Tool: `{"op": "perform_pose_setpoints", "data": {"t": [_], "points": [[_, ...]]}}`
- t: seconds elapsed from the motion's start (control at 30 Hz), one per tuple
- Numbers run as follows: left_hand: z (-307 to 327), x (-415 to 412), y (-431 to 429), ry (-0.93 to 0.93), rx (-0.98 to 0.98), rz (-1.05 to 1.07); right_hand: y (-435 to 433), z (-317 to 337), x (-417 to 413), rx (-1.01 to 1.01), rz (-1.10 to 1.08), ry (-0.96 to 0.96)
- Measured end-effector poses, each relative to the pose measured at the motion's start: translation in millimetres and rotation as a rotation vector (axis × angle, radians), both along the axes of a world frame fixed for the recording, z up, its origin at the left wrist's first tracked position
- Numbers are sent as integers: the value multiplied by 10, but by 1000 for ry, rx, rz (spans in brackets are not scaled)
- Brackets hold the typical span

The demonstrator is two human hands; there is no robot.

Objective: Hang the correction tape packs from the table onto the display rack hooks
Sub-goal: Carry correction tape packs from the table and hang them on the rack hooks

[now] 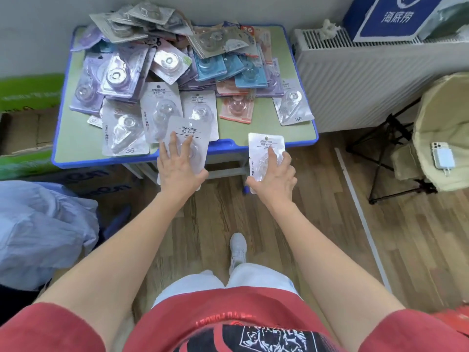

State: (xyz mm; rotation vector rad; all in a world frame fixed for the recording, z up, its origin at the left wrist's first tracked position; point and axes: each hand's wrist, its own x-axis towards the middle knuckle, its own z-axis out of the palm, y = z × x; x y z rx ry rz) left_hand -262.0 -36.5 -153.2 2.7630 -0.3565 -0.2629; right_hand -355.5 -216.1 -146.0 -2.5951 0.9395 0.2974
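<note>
Head view — left fingers point(173, 141) flat on overhanging pack point(189, 128), right fingers point(271, 153) pinch lifted pack point(265, 142); both long axes point away.

Two hands over a table point(101, 162) heaped with packs point(142, 64).
Left hand point(177, 171) flat on a white pack point(189, 130); right hand point(275, 176) grips a second pack point(265, 144).
</note>
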Motion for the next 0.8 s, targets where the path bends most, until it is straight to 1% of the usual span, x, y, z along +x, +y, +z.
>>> {"op": "perform_pose_setpoints", "data": {"t": [0.17, 0.3, 0.6, 0.8], "points": [[-64, -333, 220, -2, -2, -166, 371, -40, -589, -13, -138, -39], [-135, -677, 240, -53, 20, -344, 606, -66, -1162, -33, -261, -82], [-76, -1710, -249, -16, -30, -708, 760, -51, -2555, -29, -651, -64], [-59, -2693, -596, 1, -41, -983, 914, 16, -3711, -66, -910, -105]]}}
